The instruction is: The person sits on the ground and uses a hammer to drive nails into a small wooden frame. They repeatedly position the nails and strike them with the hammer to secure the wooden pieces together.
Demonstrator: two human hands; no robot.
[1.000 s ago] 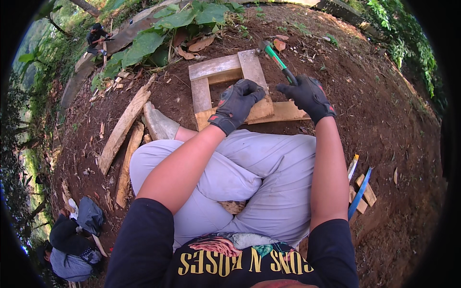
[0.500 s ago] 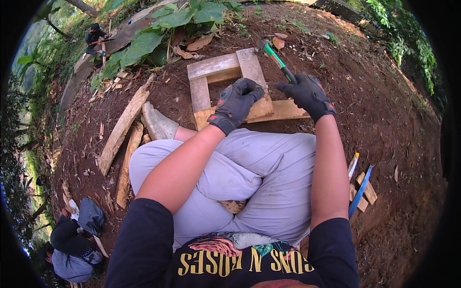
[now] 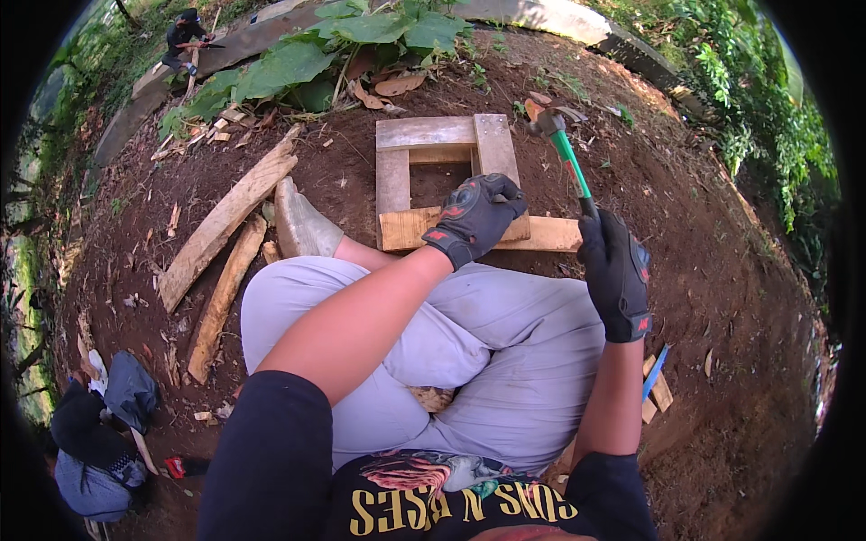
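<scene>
A small rectangular wooden frame (image 3: 392,176) made of boards lies on the soil in front of my crossed legs. My left hand (image 3: 478,216), in a dark work glove, rests over its near right corner with the fingers pinched together. What the fingers hold, if anything, is hidden. To the right, my gloved right hand (image 3: 616,275) grips a hammer (image 3: 573,162) by the dark lower end of its green handle. The hammer's metal head points away from me, raised beside the frame. A longer board (image 3: 555,234) sticks out to the right under the near edge of the frame.
Rough planks (image 3: 225,221) lie left of my foot. A blue blade-like tool (image 3: 656,371) and wood offcuts (image 3: 661,393) are by my right arm. A large-leaved plant (image 3: 298,68) grows beyond. One person (image 3: 185,41) sits far left, another (image 3: 90,442) at lower left.
My right hand has drawn back toward me and to the right with the hammer, whose head is farther from the frame. My left hand stays at the frame's corner. The whole view has shifted slightly.
</scene>
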